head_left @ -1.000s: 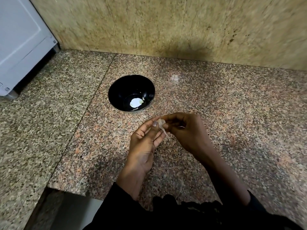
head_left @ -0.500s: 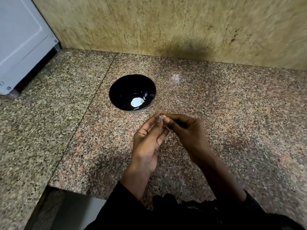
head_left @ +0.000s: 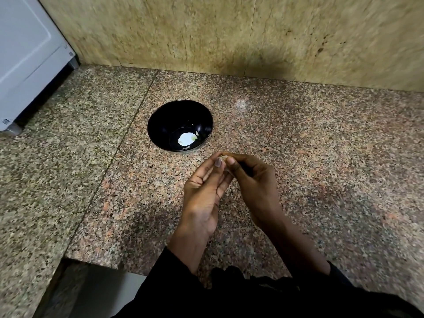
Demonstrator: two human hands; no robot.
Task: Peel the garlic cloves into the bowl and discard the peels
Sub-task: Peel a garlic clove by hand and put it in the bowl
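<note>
granite counter (head_left: 298, 157), near edge: garlic clove (head_left: 223, 157) pinched between fingertips of left hand (head_left: 204, 193) and right hand (head_left: 252, 180), curled close just near black bowl (head_left: 156, 125), likely for an easy drop.

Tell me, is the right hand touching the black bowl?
Apart. The head view shows the right hand nearer the camera than the black bowl, with a strip of bare granite counter between its fingertips and the bowl's rim.
</note>
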